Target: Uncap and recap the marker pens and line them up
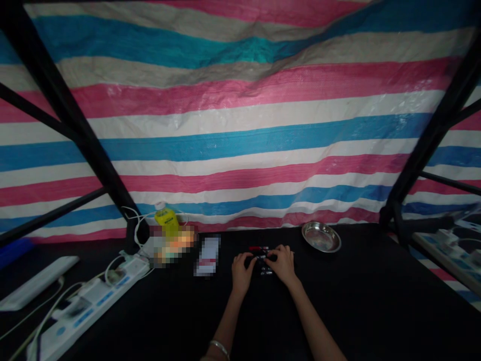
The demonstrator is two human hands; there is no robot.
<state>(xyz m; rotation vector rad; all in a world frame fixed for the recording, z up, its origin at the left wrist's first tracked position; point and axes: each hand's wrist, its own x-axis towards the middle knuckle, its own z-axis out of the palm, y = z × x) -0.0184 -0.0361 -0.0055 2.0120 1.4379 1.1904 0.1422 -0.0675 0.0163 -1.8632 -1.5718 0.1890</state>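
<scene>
Close together over the black table are my left hand (pixel 242 271) and my right hand (pixel 282 263), thumbs and forefingers curled inward in pinches. Between the fingertips lies a small dark item with a silvery shine (pixel 261 257); each hand pinches at one end of it, though it is too small to name. Just beyond it sits a short red stick-like piece (pixel 258 248) with a pale end. A second small dark and silver piece (pixel 266 272) rests on the near side, between the wrists.
Right of my hands is a round, shallow metal dish (pixel 321 237). To the left are a blurred-out white rectangle (pixel 208 255), a yellow bottle (pixel 167 220) and a white power strip (pixel 90 306) with cables. Black frame posts (pixel 424 140) and a striped tarp (pixel 240 125) stand behind.
</scene>
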